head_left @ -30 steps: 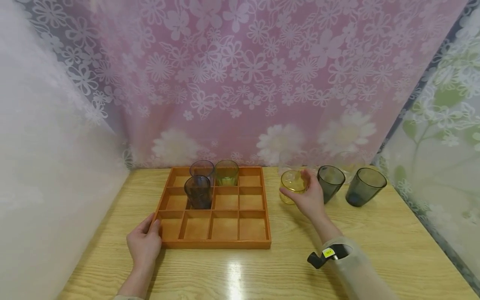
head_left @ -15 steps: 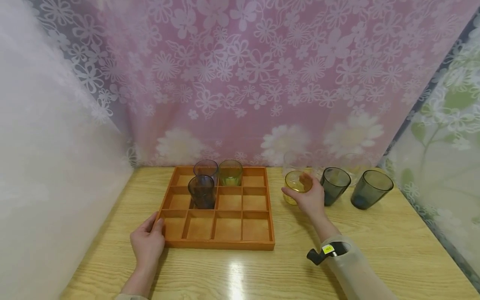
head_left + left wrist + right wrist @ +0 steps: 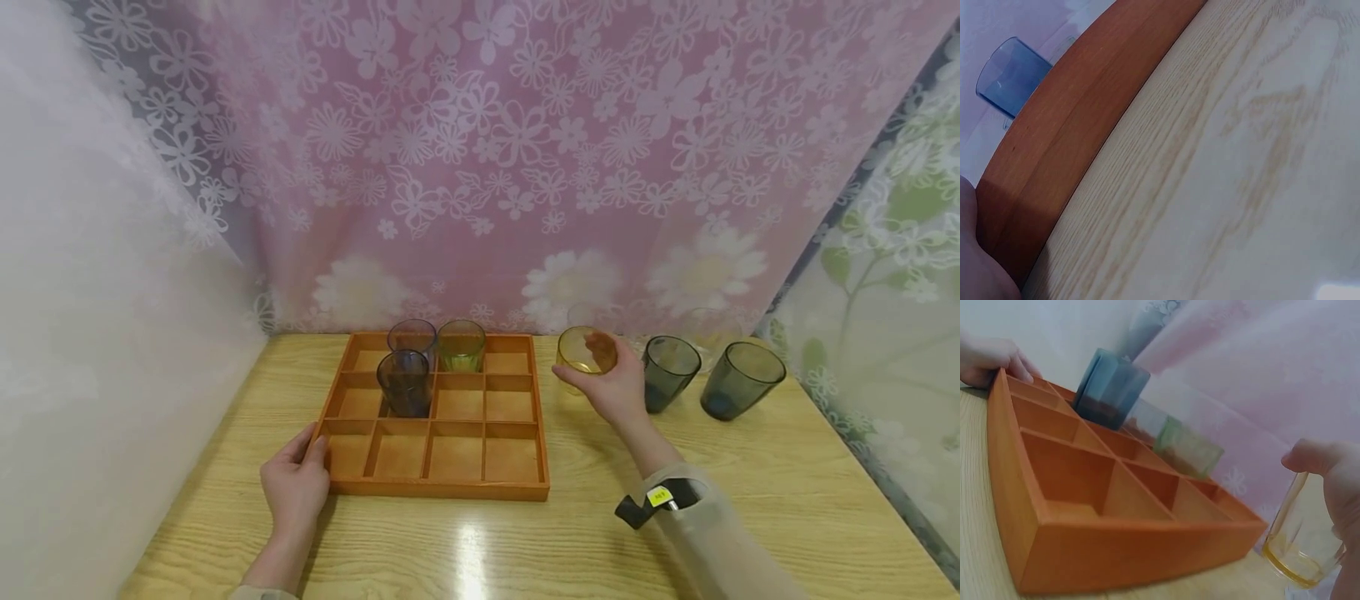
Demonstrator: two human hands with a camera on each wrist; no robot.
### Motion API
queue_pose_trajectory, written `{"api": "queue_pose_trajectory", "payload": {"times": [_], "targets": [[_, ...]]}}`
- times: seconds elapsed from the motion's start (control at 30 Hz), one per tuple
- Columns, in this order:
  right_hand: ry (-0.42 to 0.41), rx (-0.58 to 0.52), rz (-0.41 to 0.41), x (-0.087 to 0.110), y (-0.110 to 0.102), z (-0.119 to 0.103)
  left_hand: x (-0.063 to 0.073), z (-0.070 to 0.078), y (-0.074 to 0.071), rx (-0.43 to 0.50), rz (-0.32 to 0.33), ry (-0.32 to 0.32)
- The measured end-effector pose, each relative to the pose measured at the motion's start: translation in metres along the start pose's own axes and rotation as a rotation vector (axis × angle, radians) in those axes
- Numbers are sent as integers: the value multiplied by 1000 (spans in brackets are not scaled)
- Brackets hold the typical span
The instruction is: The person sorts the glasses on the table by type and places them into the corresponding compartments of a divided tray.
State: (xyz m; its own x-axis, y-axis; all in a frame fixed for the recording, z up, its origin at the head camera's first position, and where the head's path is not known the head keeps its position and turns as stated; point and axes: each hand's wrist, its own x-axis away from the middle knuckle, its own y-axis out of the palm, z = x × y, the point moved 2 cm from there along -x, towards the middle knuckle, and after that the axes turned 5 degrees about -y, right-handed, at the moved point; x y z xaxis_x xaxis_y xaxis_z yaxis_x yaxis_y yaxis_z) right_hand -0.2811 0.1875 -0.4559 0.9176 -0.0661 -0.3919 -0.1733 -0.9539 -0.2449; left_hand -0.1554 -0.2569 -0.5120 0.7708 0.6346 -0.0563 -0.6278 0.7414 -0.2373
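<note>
My right hand [image 3: 618, 387] holds a yellow drinking glass [image 3: 573, 350], thumb on the near side of its rim, just right of the orange wooden divided tray [image 3: 442, 490]. In the right wrist view the glass [image 3: 1297, 556] seems a little above the table. My left hand [image 3: 295, 485] grips the tray's left wall near the front corner. A dark blue-grey glass [image 3: 405, 387] stands in the middle row, second compartment from the left. Behind it are a bluish-purple glass [image 3: 412, 335] and, to its right, a green glass [image 3: 461, 350], both in the back row.
Two smoky grey glasses [image 3: 670, 375] stand right of my right hand, the outer one [image 3: 741, 382] near the table's right side. Faint clear glasses [image 3: 596, 315] stand behind, partly hidden. A floral curtain [image 3: 480, 167] closes off the back of the wood-grain table [image 3: 390, 550].
My right hand has raised the yellow glass slightly and shifted it left, toward the tray. The left hand stays on the tray; the head view has shifted a little.
</note>
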Motion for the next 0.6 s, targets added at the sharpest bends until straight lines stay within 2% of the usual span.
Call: {"api": "queue_pose_trajectory", "payload": {"times": [0.27,0.6], "targets": [[-20,-43,-106,-16,25,-20,2,4,-2,18,-25,1],[-36,-122,-151,-37,62,-30,0,2,-2,10,-22,-4]]}}
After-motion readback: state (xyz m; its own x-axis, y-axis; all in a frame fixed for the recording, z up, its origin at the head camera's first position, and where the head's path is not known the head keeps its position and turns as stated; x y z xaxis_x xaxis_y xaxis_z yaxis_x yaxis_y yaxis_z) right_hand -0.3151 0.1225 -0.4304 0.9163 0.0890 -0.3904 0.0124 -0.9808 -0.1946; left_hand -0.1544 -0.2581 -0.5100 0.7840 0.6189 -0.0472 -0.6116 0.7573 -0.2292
